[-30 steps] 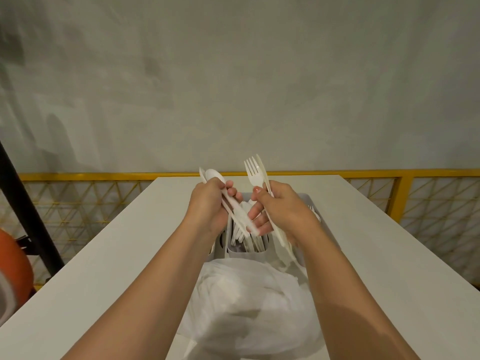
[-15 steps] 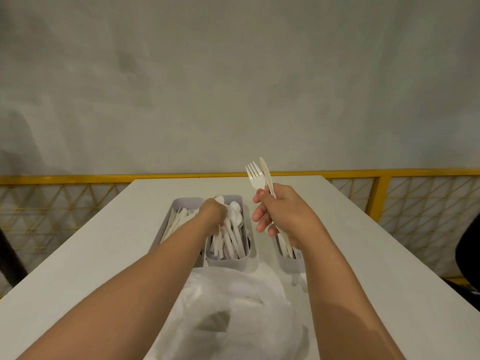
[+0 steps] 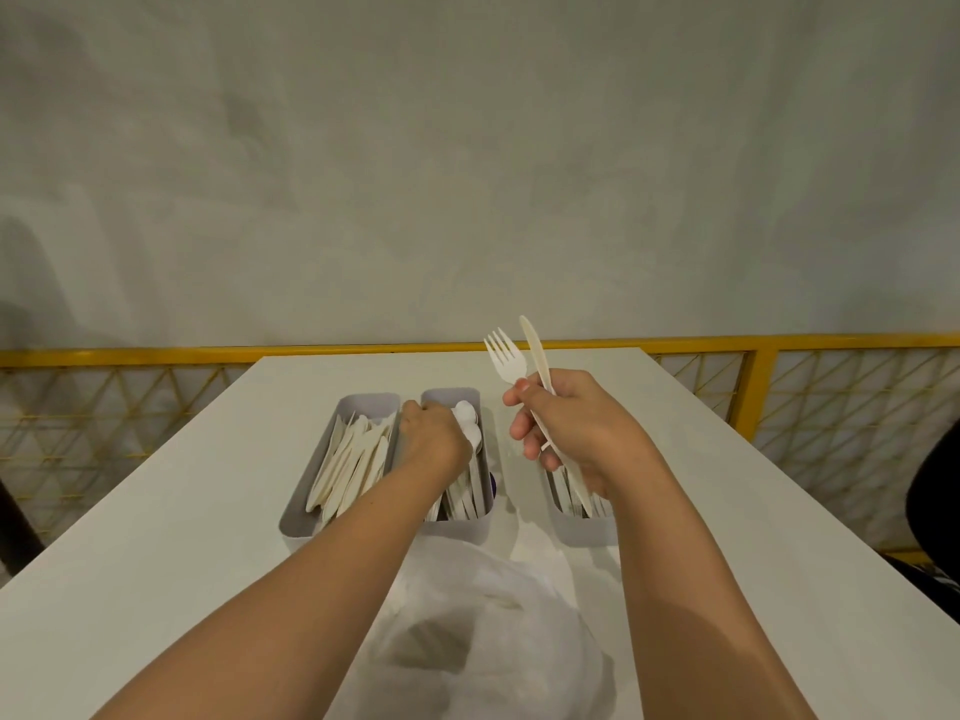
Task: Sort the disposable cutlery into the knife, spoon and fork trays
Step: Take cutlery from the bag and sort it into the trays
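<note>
- A white rectangular table (image 3: 197, 491) runs away from the person toward a yellow metal railing (image 3: 156, 351) and a plain grey wall (image 3: 467, 148).
- Three grey oblong plastic trays stand side by side on the table, their long sides pointing far and near.
- The left tray (image 3: 297, 523) holds a pile of cream plastic knives (image 3: 347, 466), lying lengthwise.
- The middle tray (image 3: 450, 395) touches the left tray and holds white plastic spoons (image 3: 471, 434), bowls toward the far end.
- The right tray (image 3: 583, 533) stands a little apart from the middle one; pale handles (image 3: 563, 493) lie in it, their heads hidden behind the right hand.
- The left hand (image 3: 435, 434) is down over the far part of the middle tray, back toward the camera, fingers bent down among the spoons; whether it grasps one cannot be told.
- The right hand (image 3: 569, 433) is raised above the right tray, fingers clenched around two pieces held together, nearly upright.
- One is a white plastic fork (image 3: 506, 357), tines up and toward the far side.
- The other is a cream plastic knife (image 3: 536, 353), just right of the fork, blade up; its handle comes out below the palm over the right tray.
- A crumpled translucent white plastic bag (image 3: 493, 641) lies on the near part of the table, between the forearms and close to the near ends of the trays.
</note>
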`<state>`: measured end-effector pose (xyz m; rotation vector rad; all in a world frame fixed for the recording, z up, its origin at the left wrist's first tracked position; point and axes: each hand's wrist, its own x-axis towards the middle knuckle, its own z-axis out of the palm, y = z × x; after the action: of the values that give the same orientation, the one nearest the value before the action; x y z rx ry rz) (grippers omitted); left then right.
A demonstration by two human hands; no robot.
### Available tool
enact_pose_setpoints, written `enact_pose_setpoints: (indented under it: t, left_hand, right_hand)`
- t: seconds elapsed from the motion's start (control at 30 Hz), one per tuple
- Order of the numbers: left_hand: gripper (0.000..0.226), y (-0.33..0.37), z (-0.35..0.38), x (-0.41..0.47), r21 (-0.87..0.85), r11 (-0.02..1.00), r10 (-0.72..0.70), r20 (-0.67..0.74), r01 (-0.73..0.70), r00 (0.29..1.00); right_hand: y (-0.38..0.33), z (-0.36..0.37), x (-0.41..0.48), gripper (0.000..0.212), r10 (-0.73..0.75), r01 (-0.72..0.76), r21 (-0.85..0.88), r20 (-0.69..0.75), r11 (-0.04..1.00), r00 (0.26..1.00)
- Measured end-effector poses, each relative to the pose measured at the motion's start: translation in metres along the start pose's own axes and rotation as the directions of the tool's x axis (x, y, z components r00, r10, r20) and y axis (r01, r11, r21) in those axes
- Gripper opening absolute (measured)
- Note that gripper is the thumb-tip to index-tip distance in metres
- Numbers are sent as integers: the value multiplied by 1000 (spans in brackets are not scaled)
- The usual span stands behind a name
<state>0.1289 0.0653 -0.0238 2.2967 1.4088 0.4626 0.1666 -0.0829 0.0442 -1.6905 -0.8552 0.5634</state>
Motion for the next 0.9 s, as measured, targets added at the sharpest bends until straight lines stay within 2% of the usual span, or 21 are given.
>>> enact_pose_setpoints:
  t: [0.1, 0.2, 0.27, 0.37, 0.43, 0.5, 0.6, 0.67, 0.77, 0.9]
  left_hand:
    - [48, 8, -13, -15, -232, 966, 109, -33, -113, 994]
    - [37, 22, -29, -35, -588, 785, 203, -55, -196, 978]
    - [26, 33, -39, -48, -713, 663, 228, -95, -226, 969]
    - [33, 45, -52, -63, -742, 598, 242, -192, -302, 951]
    - [37, 49, -56, -69, -699, 640, 272, -182, -319, 945]
    - [28, 49, -57, -70, -619, 708, 312, -156, -339, 937]
    - [21, 42, -58, -64, -586, 758, 272, -116, -287, 955]
    - [19, 37, -61, -61, -682, 704, 230, -43, -197, 972]
    - [18, 30, -70, -59, -806, 588, 161, 29, -72, 987]
    - [19, 18, -76, -55, -839, 542, 150, 54, -36, 987]
  right_hand:
    - [3, -5, 3, 24, -2, 4, 46, -38, 999, 999]
    - [6, -12, 6, 22, 9, -8, 20, -54, 1000, 999]
    - [7, -14, 8, 21, 11, -12, -21, -50, 1000, 999]
    - [9, -13, 9, 21, -33, 27, -128, -42, 991, 999]
    - [8, -10, 7, 24, -90, 83, -225, -21, 971, 996]
    - [6, -6, 4, 27, -148, 151, -265, 30, 952, 989]
    - [3, -2, -1, 37, -169, 178, -277, 57, 944, 984]
    - [4, -1, 0, 36, -154, 165, -268, 61, 949, 986]
    - [11, -9, 8, 33, -138, 125, -208, -50, 970, 989]
    - [32, -37, 21, 28, -109, 58, -204, -249, 977, 962]
